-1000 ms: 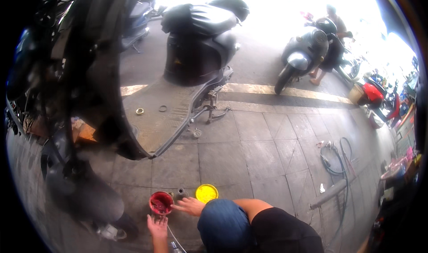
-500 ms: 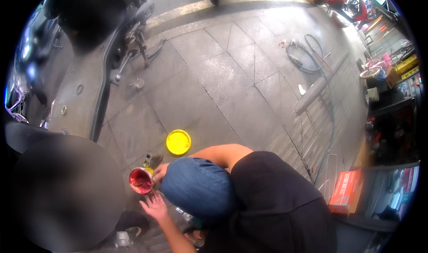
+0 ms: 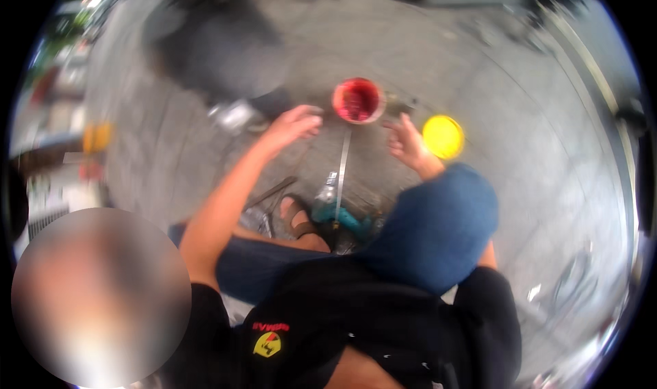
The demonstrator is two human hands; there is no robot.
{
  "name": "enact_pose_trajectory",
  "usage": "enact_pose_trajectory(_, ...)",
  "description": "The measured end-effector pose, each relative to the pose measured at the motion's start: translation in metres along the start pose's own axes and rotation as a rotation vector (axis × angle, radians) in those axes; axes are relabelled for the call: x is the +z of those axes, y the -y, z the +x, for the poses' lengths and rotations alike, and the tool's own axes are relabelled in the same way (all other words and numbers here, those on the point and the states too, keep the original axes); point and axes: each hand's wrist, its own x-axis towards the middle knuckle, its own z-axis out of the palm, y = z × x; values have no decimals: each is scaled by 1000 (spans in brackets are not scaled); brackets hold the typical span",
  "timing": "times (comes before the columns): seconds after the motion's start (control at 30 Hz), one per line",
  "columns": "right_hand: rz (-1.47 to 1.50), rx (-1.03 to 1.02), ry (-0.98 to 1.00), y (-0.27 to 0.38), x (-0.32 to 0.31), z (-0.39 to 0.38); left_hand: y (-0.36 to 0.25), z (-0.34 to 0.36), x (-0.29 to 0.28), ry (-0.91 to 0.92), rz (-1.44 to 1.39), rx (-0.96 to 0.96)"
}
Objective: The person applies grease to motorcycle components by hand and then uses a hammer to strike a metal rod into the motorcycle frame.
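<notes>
A tub (image 3: 358,101) with red, paste-like contents stands on the paving in front of me, its mouth uncovered. To its left and slightly nearer, my left hand (image 3: 295,125) is raised with loosely bent fingers apart; its fingertips look dark and smeared. Just right of the tub is my right hand (image 3: 406,144), its fingers spread and nothing visible in them. Beside that hand lies a round yellow lid (image 3: 443,136). Between the tub and my feet runs a long, thin pale strip (image 3: 343,166). Motion blur softens the hands' details.
Near my sandalled foot (image 3: 299,219) are a teal item (image 3: 339,214) and a dark stick-like tool (image 3: 272,192). A small whitish object (image 3: 235,116) lies left of the tub. Blurred vehicle parts (image 3: 547,5) stand at the far right. A blurred round patch hides the lower left.
The view has swung round, so the tub now appears higher and nearer the middle. My right hand, formerly against the tub's side, is now slightly away from it. My left hand's fingers are more bent.
</notes>
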Motion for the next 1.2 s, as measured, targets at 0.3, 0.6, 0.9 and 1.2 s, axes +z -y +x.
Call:
enact_pose_trajectory(0.3, -401, 109, -123, -6, -12, 15, -49, -146, -65, 92, 742, 279)
enact_pose_trajectory(0.6, -1184, 373, 194, 74, 77, -61, -2, -242, -144, -776, -648, 766)
enact_pose_trajectory(0.9, -1659, 233, 111, 99, 205, -52, 249, -185, -60, -1049, -881, -126)
enact_pose_trajectory(1.2, -1825, 202, -94, 91, 200, -69, 332, -280, -138, -562, 148, -257)
